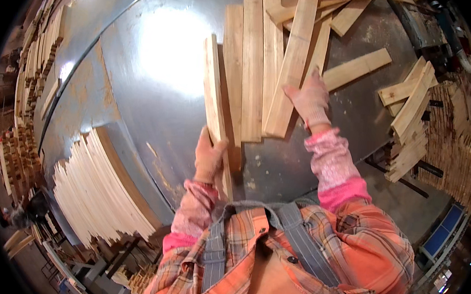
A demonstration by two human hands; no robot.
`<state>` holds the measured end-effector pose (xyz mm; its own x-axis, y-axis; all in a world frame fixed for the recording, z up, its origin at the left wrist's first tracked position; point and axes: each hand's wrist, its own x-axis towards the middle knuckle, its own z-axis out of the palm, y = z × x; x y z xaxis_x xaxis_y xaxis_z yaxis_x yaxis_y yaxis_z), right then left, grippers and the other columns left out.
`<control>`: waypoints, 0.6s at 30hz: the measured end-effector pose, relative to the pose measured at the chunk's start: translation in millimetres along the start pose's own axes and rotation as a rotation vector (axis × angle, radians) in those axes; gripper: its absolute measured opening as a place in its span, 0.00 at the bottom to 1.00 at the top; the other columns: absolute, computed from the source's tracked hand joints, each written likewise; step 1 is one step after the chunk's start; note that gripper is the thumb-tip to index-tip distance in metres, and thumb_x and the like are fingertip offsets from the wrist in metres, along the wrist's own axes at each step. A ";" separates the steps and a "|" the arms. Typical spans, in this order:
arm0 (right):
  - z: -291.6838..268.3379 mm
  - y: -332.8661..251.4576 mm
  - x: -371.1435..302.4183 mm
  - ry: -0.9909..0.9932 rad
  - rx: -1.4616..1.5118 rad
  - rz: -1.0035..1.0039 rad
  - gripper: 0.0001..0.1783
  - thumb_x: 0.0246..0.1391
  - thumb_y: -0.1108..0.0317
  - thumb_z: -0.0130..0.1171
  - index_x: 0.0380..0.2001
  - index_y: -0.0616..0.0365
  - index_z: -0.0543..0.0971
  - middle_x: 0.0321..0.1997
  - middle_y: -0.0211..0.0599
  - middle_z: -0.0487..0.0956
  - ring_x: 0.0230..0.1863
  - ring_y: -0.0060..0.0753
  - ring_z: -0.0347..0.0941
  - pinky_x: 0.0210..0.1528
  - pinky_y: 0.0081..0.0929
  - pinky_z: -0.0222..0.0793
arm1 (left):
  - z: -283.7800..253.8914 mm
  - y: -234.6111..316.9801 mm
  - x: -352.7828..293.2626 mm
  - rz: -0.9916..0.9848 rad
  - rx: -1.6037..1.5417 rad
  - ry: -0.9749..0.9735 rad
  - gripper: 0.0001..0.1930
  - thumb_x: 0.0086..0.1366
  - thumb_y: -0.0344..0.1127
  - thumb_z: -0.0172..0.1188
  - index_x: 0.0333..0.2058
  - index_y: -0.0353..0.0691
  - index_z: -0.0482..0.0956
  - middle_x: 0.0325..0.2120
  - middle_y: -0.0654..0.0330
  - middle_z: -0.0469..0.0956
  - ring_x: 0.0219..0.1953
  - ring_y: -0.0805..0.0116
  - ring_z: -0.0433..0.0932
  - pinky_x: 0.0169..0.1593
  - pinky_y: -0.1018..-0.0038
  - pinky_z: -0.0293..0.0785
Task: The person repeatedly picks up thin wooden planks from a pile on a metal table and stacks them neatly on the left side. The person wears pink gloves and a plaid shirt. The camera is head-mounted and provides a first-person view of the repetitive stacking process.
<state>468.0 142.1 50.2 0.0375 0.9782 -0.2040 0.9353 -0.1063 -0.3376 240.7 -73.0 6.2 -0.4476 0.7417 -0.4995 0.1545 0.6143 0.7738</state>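
Hands and boards at a metal table, seen by a bystander; clock directions run from the worker's chest, with twelve straight ahead. The left hand (210, 156), at half past ten, is closed around the near part of a pale plank (213, 85), which points away toward eleven o'clock. The right hand (311, 99), just past twelve, has its thumb at the edge of a slanted board (293, 69) and its fingers over a narrow board (320, 43) beyond; whether it grips either one, I cannot tell. Three long boards (252, 71) lie side by side at twelve, between the pale plank and the slanted board. Farther out at half past twelve, more pieces overlap in a loose heap (289, 10). A short board (357, 68) lies at one o'clock, near the right hand. The table (156, 108) is grey and shiny and bears all these pieces. At nine o'clock stands a tightly packed row of pale boards (102, 184). Crossed offcuts (413, 99) lie between one and two, with a large stack of wood (457, 143) beyond them at two. At three o'clock is a blue box-like thing (448, 230) in a metal frame; its contents, if any, cannot be made out.
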 end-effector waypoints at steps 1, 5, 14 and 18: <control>0.1 -3.6 1.8 -0.053 0.008 0.032 0.56 0.47 0.48 0.75 0.72 0.60 0.58 0.64 0.58 0.74 0.64 0.58 0.73 0.65 0.47 0.71 | -0.5 -1.4 2.9 -0.033 -0.113 -0.033 0.34 0.60 0.41 0.64 0.66 0.40 0.70 0.46 0.51 0.83 0.49 0.56 0.82 0.55 0.64 0.78; 17.2 -24.1 4.4 -0.080 -0.085 0.129 0.62 0.44 0.49 0.76 0.74 0.61 0.52 0.62 0.60 0.76 0.63 0.59 0.74 0.63 0.49 0.73 | -13.9 -11.3 8.4 -0.203 -0.870 -0.228 0.25 0.67 0.39 0.52 0.58 0.29 0.74 0.42 0.51 0.81 0.39 0.65 0.80 0.42 0.72 0.79; 10.6 -53.3 -28.7 -0.070 0.121 0.151 0.56 0.42 0.52 0.76 0.69 0.64 0.60 0.60 0.60 0.78 0.63 0.57 0.75 0.61 0.43 0.75 | -53.3 -30.5 -46.0 -0.209 -1.508 -0.557 0.36 0.67 0.54 0.59 0.59 0.24 0.70 0.42 0.46 0.79 0.40 0.53 0.81 0.49 0.57 0.80; 17.8 -35.2 -87.2 -0.167 0.645 -0.156 0.40 0.47 0.64 0.69 0.64 0.68 0.69 0.56 0.55 0.81 0.54 0.47 0.79 0.57 0.38 0.76 | -76.5 -36.9 -60.9 -0.144 -1.518 -0.502 0.34 0.67 0.54 0.59 0.56 0.24 0.74 0.44 0.48 0.82 0.40 0.53 0.84 0.48 0.62 0.83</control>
<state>425.6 57.4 63.5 -0.1842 0.9556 -0.2301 0.5269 -0.1016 -0.8439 194.8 -161.5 37.9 -0.0123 0.9012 -0.4332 -0.9736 0.0880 0.2107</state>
